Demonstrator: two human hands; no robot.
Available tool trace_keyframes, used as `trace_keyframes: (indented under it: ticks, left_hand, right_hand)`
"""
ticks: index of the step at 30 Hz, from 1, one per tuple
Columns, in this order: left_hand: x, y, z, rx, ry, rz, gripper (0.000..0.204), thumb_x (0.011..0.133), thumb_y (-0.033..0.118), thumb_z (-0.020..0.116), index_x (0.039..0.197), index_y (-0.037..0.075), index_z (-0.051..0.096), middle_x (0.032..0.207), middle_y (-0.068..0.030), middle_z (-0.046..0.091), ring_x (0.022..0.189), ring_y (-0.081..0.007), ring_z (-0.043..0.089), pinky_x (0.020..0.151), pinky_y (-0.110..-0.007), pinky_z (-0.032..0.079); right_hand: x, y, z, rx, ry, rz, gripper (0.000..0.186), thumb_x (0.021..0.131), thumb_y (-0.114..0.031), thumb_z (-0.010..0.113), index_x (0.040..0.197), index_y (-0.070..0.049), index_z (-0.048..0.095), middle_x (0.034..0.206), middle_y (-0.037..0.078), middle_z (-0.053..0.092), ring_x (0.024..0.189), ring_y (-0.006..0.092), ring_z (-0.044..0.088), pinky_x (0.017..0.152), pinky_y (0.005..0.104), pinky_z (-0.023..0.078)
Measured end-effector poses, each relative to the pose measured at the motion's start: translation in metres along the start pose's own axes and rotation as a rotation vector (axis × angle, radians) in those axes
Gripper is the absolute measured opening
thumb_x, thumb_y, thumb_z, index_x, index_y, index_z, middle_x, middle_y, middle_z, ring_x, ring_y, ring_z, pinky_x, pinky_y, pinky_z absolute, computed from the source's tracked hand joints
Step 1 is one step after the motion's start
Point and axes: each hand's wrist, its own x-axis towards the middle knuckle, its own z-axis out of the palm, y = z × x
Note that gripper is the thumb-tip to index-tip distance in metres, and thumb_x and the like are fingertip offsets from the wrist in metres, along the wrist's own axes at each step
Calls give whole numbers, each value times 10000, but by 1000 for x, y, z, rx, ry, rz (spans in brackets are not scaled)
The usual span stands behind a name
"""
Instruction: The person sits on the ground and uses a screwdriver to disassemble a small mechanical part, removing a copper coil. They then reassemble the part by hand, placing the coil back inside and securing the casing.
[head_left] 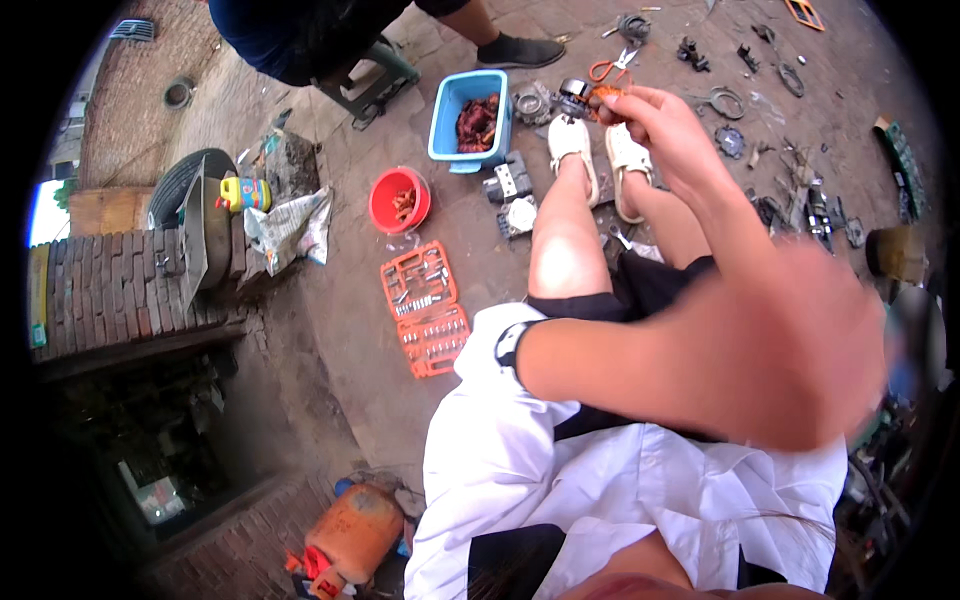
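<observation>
My right hand (655, 118) reaches forward above my white shoes (572, 140), thumb and fingers pinched on a small orange thing (606, 92), too small to name. Beside it lie orange-handled scissors (612, 66) and a round dark and silver metal part (574, 88). My left forearm crosses in front of my body to the right. Motion blur smears my left hand (800, 350), which overlaps my right forearm near the elbow; its fingers cannot be made out, nor whether it touches the arm.
Left of my feet stand a blue basin (440, 135) with dark red pieces and a red bucket (376, 208). An open orange socket set (428, 300) lies nearer. Metal parts (728, 102) are strewn at right. Another person's shoe (520, 52) rests beyond. An orange gas cylinder (358, 530) is lower left.
</observation>
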Motion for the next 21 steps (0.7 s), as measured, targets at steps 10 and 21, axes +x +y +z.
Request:
trace_keyframes:
  ticks: [10,21]
  left_hand:
    - [-79,-174,4,-580,378,-1331,355,897,364,557,1001,24,560,901,-72,595,833,-159,554,773,-300,436]
    - [-82,-166,18,-1138,527,-1259,323,889,169,605,1136,-9,497,991,-86,622,841,-143,611,770,-270,498]
  right_hand:
    - [2,-10,-38,-1,53,-101,145,804,-155,547,832,-36,626,758,2,608,711,68,530,662,214,390]
    - [3,-18,-49,-283,56,-219,128,824,-128,591,833,0,602,744,-2,577,714,65,506,687,220,389]
